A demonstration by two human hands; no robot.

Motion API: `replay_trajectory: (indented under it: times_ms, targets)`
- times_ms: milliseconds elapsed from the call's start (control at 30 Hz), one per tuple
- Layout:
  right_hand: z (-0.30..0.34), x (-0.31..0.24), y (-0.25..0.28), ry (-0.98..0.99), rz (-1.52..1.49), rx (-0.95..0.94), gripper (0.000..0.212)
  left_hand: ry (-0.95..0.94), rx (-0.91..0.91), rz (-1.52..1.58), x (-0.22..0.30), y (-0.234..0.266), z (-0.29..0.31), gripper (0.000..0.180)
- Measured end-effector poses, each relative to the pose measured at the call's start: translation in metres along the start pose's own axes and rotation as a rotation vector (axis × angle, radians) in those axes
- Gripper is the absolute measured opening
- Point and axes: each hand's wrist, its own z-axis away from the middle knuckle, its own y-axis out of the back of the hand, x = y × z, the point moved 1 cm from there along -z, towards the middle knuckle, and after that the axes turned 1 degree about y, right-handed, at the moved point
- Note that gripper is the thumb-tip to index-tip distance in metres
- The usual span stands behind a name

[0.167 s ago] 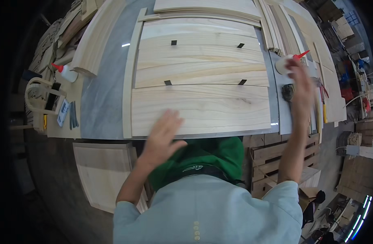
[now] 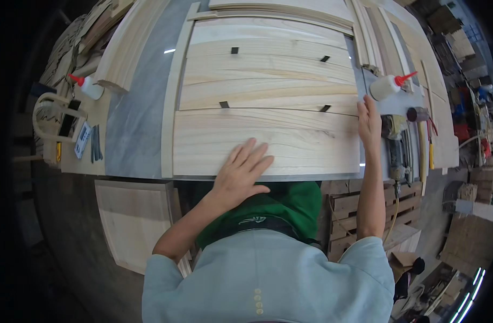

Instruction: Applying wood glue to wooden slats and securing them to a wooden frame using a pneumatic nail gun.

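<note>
Front board (image 2: 305, 148): left hand (image 2: 240, 172) over its near edge, grip spread; right hand (image 2: 369, 125) at its right end, grip loosely extended; white bottle (image 2: 384, 88) beyond.

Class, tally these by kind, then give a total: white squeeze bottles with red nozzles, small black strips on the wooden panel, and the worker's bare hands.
White squeeze bottles: 2
Small black strips on the wooden panel: 4
Bare hands, left hand and right hand: 2
Total: 8
</note>
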Motion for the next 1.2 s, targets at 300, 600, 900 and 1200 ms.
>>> replay_trajectory:
  times_ms: [300,600,900,1200]
  targets:
    - [0.038,0.034,-0.004,-0.087,-0.195,-0.007,0.045,0.016,0.089,-0.036,-0.010,-0.010,-0.002,0.065]
    - [0.042,0.026,-0.006,-0.224,-0.358,0.082,0.050,0.008,0.109,-0.007,-0.015,-0.006,-0.005,0.064]
    - [0.032,0.025,-0.008,-0.256,-0.493,-0.014,0.048,0.009,0.106,0.006,-0.011,-0.005,-0.004,0.064]
    - [0.026,0.007,-0.001,-0.230,-0.249,-0.142,0.045,0.014,0.039,0.006,-0.017,-0.008,-0.005,0.068]
